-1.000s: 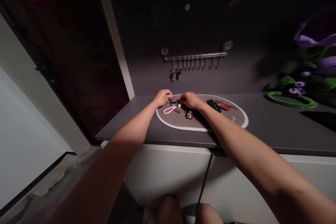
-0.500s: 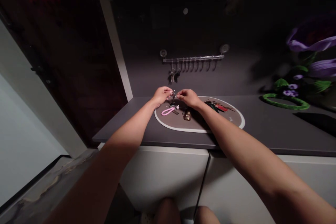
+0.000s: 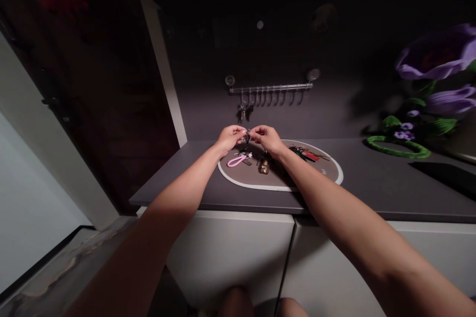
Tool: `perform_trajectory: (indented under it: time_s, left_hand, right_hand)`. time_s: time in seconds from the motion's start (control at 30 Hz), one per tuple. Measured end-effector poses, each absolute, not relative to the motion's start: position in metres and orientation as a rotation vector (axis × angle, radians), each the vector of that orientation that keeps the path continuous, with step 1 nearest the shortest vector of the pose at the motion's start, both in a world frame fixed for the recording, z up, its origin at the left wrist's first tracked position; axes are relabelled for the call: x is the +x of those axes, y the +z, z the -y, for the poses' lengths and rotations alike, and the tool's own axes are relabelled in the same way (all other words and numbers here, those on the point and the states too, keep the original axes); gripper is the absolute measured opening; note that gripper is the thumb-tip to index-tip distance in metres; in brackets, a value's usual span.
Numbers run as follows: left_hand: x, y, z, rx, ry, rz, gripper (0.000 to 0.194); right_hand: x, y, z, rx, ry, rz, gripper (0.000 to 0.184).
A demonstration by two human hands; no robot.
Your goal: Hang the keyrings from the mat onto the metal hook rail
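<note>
Above the mat, my left hand [image 3: 231, 137] is closed, pinching a small bunch of keys [image 3: 247, 139] that dangles from the fingertips. My right hand [image 3: 267, 137] is closed too, its thumb and forefinger gripping the same keys from the other side, and the fingertips nearly meet. Below them on the brown, white-rimmed mat [image 3: 278, 181] lie a pink strap keychain [image 3: 236, 161] and a brown bear-like charm [image 3: 264, 166]. Beyond my right wrist is a pile of keys with a red tag [image 3: 311, 156], partly covered by my forearm.
A clear hook rail [image 3: 273, 88] is fixed to the dark wall, with keys [image 3: 243, 113] on its left hooks. Purple plush flowers [image 3: 439, 67] and a green ring [image 3: 397, 147] stand at right, near a black flat object [image 3: 444, 176]. White cabinet doors [image 3: 230, 252] are below the counter.
My right hand has moved slightly left, so the fingertips of both hands now come together at the keys. The whole view has shifted a little.
</note>
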State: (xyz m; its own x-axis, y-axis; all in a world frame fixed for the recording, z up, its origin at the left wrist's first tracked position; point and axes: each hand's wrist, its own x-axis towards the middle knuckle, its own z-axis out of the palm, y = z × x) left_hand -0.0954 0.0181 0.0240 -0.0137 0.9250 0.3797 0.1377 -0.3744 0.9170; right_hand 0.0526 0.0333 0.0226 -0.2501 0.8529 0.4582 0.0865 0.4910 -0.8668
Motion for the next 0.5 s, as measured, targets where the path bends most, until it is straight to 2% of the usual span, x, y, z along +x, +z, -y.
perform_trajectory:
  time_s: [0.33,0.5]
  left_hand:
    - [-0.0898,0.0258,-0.0135,1.586,1.523,-1.053,0.021]
    - [-0.0874,0.0281,-0.011,1.559,1.533,-1.116,0.015]
  right_hand:
    - [0.0534,0.0196,-0.0377,-0.696,1.018,1.591,0.023]
    - [0.0551,0.0222,-0.0381,-0.647,1.173,1.451,0.031]
